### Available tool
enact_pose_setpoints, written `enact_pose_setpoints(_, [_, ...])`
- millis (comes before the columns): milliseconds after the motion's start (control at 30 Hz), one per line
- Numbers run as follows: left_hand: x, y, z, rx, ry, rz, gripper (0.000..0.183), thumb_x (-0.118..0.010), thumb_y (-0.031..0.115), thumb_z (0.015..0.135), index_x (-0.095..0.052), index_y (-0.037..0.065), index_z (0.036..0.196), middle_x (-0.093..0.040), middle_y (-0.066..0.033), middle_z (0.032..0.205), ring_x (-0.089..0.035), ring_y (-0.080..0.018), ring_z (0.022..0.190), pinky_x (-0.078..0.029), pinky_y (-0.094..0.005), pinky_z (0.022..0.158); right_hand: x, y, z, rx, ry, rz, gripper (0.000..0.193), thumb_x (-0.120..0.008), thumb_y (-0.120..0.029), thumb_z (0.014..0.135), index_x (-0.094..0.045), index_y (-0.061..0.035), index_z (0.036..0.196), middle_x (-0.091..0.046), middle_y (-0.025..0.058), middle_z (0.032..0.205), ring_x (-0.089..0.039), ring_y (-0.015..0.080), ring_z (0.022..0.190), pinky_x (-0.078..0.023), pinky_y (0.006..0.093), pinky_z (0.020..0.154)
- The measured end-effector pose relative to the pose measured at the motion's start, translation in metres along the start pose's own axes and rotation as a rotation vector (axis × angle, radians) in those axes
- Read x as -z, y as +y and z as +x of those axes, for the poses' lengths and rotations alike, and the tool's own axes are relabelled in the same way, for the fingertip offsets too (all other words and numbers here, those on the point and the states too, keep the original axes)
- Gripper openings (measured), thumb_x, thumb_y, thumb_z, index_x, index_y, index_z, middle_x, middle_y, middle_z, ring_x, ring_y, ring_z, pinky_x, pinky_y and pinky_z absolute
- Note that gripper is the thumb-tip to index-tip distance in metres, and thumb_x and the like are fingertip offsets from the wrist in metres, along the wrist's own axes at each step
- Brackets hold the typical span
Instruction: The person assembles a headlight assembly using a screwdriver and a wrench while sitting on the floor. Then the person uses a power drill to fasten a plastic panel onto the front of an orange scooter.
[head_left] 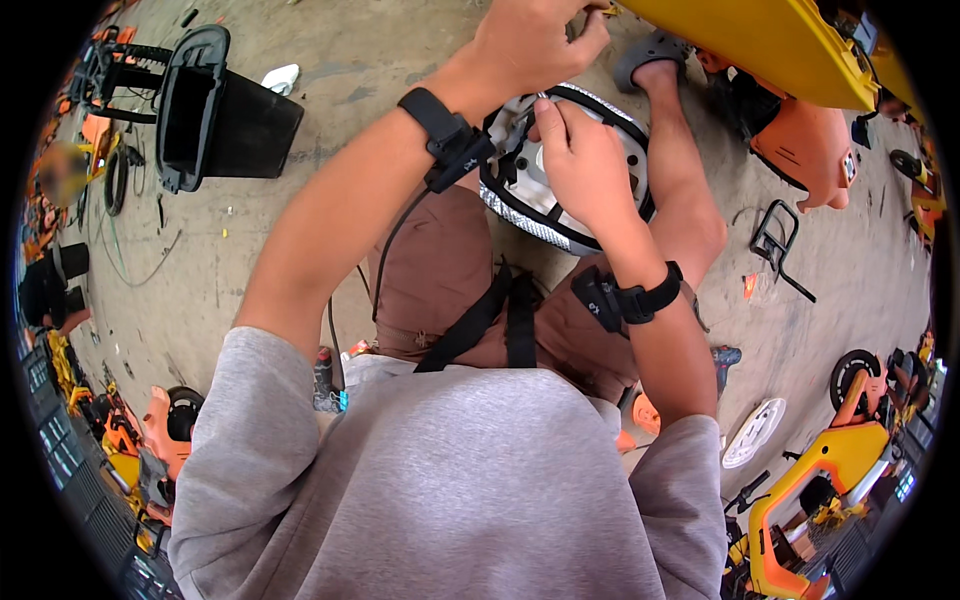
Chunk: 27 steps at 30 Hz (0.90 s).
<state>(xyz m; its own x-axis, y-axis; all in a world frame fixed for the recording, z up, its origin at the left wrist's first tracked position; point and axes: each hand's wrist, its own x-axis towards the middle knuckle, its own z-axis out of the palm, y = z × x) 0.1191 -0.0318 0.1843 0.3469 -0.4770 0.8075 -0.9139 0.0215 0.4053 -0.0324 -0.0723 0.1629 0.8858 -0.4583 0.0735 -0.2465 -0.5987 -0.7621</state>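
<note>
Seat (533, 180), upper centre, is showing white and black with a grey-and-white flecked border. Bin (252, 125), upper left, is showing black; panel (775, 45), upper right, yellow; shirt (460, 480), lower centre, mottled grey.

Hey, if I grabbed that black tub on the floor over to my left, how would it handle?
The black tub is probably light for its size, since its open mouth shows a hollow inside. It likely stays fairly stiff: its walls look straight, without visible sagging.

The bucket (255, 125) lies left of the seat (530, 225), the rack (793, 281) right.
</note>
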Motion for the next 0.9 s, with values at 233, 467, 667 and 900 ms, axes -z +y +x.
enact_pose_setpoints(233, [0.000, -0.005, -0.037, 0.247, -0.094, 0.251, 0.064, -0.067, 0.015, 0.079, -0.048, 0.000, 0.138, -0.038, -0.0303, 0.147, -0.037, -0.0486, 0.136, -0.030, -0.0519, 0.117, 0.004, -0.005, -0.012, -0.138, -0.055, 0.201, 0.041, -0.046, -0.033, 0.104, -0.066, -0.0004, 0.088, -0.068, 0.0225, 0.080, -0.065, 0.0454, 0.080, -0.050, 0.0479, 0.073])
enact_pose_setpoints(467, [-0.019, -0.010, -0.021, 0.003, -0.759, -0.140, 0.073, -0.068, 0.017, 0.078, -0.043, 0.002, 0.145, -0.030, -0.0313, 0.153, -0.035, -0.0470, 0.140, -0.032, -0.0482, 0.117, -0.027, 0.011, -0.030, -0.285, 0.041, 0.597, 0.016, -0.051, -0.008, 0.097, -0.053, 0.0017, 0.110, -0.062, 0.0125, 0.087, -0.060, 0.0228, 0.072, -0.046, 0.0339, 0.067])
enact_pose_setpoints(667, [-0.014, 0.006, -0.021, 0.118, -0.415, 0.052, 0.066, -0.073, 0.019, 0.077, -0.054, -0.004, 0.135, -0.048, -0.0291, 0.129, -0.052, -0.0430, 0.119, -0.043, -0.0465, 0.102, -0.018, 0.008, -0.012, -0.452, -0.067, 0.681, 0.023, -0.052, -0.008, 0.094, -0.055, 0.0042, 0.113, -0.065, 0.0153, 0.095, -0.062, 0.0182, 0.080, -0.050, 0.0349, 0.073])
enact_pose_setpoints(900, [0.011, 0.011, -0.044, 0.362, -0.565, 0.110, 0.047, -0.060, 0.025, 0.090, -0.057, -0.013, 0.118, -0.069, -0.0290, 0.101, -0.068, -0.0429, 0.095, -0.052, -0.0482, 0.088, -0.030, 0.003, -0.010, -0.210, -0.112, 0.613, 0.033, -0.061, -0.021, 0.094, -0.061, 0.0071, 0.111, -0.068, 0.0111, 0.088, -0.063, 0.0153, 0.083, -0.049, 0.0307, 0.075])
